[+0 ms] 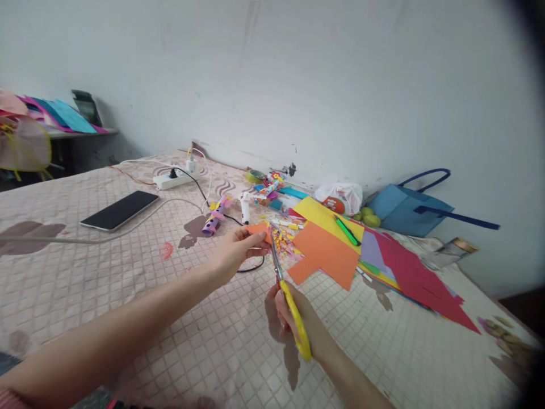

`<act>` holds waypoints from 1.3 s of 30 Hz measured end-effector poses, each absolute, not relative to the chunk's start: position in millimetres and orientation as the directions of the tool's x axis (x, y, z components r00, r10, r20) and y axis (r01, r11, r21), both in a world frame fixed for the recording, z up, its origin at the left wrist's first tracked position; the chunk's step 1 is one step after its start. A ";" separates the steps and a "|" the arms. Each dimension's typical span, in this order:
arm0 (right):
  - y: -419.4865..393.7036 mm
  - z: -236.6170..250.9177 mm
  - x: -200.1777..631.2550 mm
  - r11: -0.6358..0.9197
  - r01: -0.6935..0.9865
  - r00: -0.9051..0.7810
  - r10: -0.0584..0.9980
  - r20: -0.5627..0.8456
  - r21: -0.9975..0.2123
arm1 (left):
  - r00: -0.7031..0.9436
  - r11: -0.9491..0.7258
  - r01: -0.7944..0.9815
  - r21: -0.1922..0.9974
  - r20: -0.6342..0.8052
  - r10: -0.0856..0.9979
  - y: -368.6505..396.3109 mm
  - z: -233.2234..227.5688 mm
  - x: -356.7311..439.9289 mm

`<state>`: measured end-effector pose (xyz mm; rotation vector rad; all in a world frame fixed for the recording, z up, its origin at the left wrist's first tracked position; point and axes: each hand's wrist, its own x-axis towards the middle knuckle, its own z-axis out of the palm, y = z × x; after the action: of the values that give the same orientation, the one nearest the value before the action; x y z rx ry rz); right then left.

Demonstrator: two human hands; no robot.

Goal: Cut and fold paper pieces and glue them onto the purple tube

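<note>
My left hand (236, 250) pinches a small piece of orange paper (259, 229) between thumb and fingers. Yellow-handled scissors (293, 312) are gripped in my right hand (298, 318), their blades pointing away from me and meeting the right edge of that piece. Behind the blades lies a heap of tiny paper scraps (286, 241), mostly yellow, pink and orange. Just right of the scissors, a larger orange sheet (330, 253) with a notched corner rests on the cloth. A green cutter-like tool (347, 230) lies across a yellow sheet (327, 213).
Left of my hands are a purple decorated paper tube (215, 218), a white glue gun (245, 208), a dark-screened phone (120, 210) and a power strip (174, 179) with trailing cables. Red sheets (419, 272), a blue bag (411, 210) and a glass jar (453, 251) occupy the right.
</note>
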<state>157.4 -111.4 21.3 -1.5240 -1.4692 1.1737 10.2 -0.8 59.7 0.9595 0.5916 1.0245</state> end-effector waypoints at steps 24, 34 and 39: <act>-108.5 23.8 154.4 -0.119 0.371 -0.022 0.990 -0.137 -0.921 | 0.437 0.182 -0.451 0.874 0.038 0.899 1.8 56.2 10.8; -108.2 18.8 154.6 -0.135 0.375 0.025 0.990 -0.136 -0.917 | 0.427 0.209 -0.443 0.872 0.001 0.904 3.1 58.2 10.7; -107.2 12.8 156.0 -0.146 0.360 0.037 0.989 -0.143 -0.921 | 0.423 0.226 -0.438 0.870 -0.022 0.906 1.9 61.3 10.9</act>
<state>156.0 -107.2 12.8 -1.5992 -1.3963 1.1126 10.9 1.9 61.3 0.9236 0.6126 1.0106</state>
